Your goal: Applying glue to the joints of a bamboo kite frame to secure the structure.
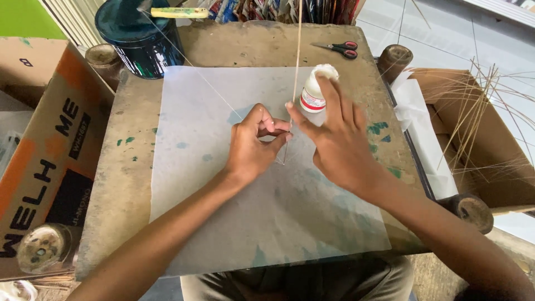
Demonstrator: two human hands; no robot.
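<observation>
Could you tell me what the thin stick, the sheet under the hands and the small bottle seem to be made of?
Thin stick: probably split bamboo, pale tan, matte. Sheet: likely thin translucent paper; table stains show through. Small bottle: white plastic, slightly glossy.

Scissors (337, 48), dark tin (139, 38), cardboard box (44, 150), loose sticks (479, 111).
</observation>
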